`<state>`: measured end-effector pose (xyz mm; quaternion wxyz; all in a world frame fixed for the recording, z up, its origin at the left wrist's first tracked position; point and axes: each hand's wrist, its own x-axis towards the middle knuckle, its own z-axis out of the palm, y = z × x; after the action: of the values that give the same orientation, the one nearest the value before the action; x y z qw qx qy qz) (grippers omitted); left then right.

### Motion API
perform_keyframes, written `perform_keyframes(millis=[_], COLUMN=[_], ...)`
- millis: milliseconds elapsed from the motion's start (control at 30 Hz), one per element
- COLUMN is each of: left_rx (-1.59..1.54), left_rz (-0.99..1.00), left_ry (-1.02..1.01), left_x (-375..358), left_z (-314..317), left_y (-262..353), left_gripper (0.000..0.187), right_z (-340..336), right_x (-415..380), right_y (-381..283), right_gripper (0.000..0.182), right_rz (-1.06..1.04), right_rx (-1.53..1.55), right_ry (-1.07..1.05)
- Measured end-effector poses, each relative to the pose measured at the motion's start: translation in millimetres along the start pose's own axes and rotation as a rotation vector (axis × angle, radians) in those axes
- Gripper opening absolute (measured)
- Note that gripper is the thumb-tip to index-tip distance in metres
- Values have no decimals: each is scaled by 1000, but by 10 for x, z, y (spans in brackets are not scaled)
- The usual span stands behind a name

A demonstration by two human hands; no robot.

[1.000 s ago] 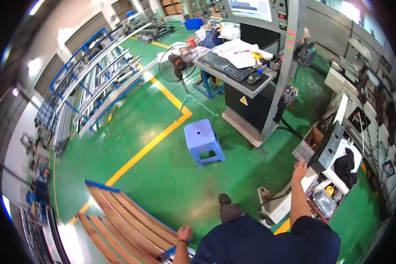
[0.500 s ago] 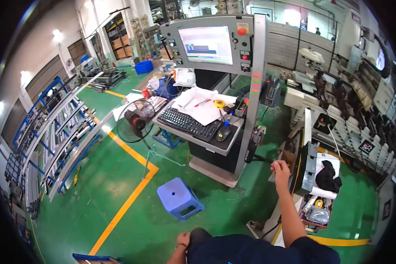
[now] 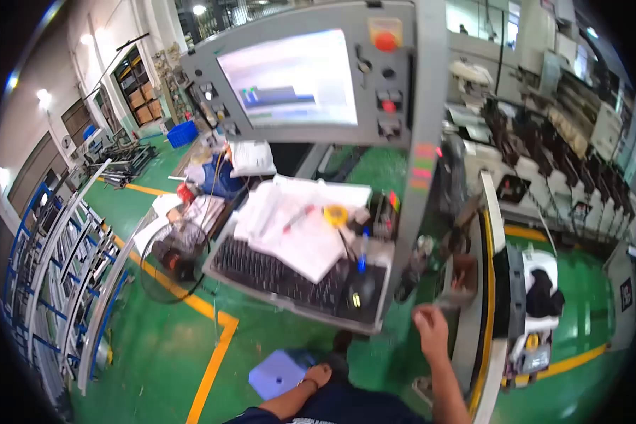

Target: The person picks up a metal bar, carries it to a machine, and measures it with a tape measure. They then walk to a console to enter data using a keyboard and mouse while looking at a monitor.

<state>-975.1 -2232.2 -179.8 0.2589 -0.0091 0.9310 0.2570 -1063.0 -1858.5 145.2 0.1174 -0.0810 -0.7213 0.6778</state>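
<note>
My right hand (image 3: 432, 329) is raised just right of the console's lower right corner, its fingers curled; whether anything is between them is too blurred to tell. Low at the centre, my left hand (image 3: 320, 375) rests near my leg, beside the blue stool (image 3: 277, 374). Ahead stands a grey control console with a lit screen (image 3: 290, 81) and a red button (image 3: 385, 41). On its shelf lie a black keyboard (image 3: 275, 272), a black mouse (image 3: 361, 288), papers (image 3: 297, 226), a yellow tape measure (image 3: 336, 215) and a blue marker (image 3: 362, 256).
A black fan (image 3: 173, 256) stands left of the console. Farther left is a rack of metal profiles (image 3: 74, 283). To the right, a machine edge with a yellow stripe (image 3: 489, 304) runs beside a cart holding a black cloth (image 3: 543, 293).
The view has moved closer to the console, which appears larger. My left hand now lies nearer the stool, partly in front of it. My right hand shows lower, near the shelf's corner.
</note>
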Motion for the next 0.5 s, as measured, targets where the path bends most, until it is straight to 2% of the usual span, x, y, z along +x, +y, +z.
perform_keyframes(millis=[33,100,133,233,300,400,500], left_rx=[52,89,114,85,104,214,305], left_rz=[13,-14,-48,480,546,553,611], left_ry=[26,-252,-430,123,-11,-281,-362], left_x=[386,1083,1081,1336,1514,1753,1912], left_z=[-311,-874,-1010,-1018,-918,-594,-376], left_y=[1,89,29,-2,214,639,680], left_gripper=[47,51,53,56,57,57,58], right_z=[169,435,574,936,1064,1253,1372], right_x=[176,441,466,641,645,574,441], right_y=[116,348,300,-31,-298,-378,-256], right_gripper=[15,18,23,39,52,59,65], right_rz=[7,86,91,-40,-79,-121,-198], right_rx=[7,87,16,-137,-263,-317,-376], right_ry=[39,82,84,78,50,33,-11])
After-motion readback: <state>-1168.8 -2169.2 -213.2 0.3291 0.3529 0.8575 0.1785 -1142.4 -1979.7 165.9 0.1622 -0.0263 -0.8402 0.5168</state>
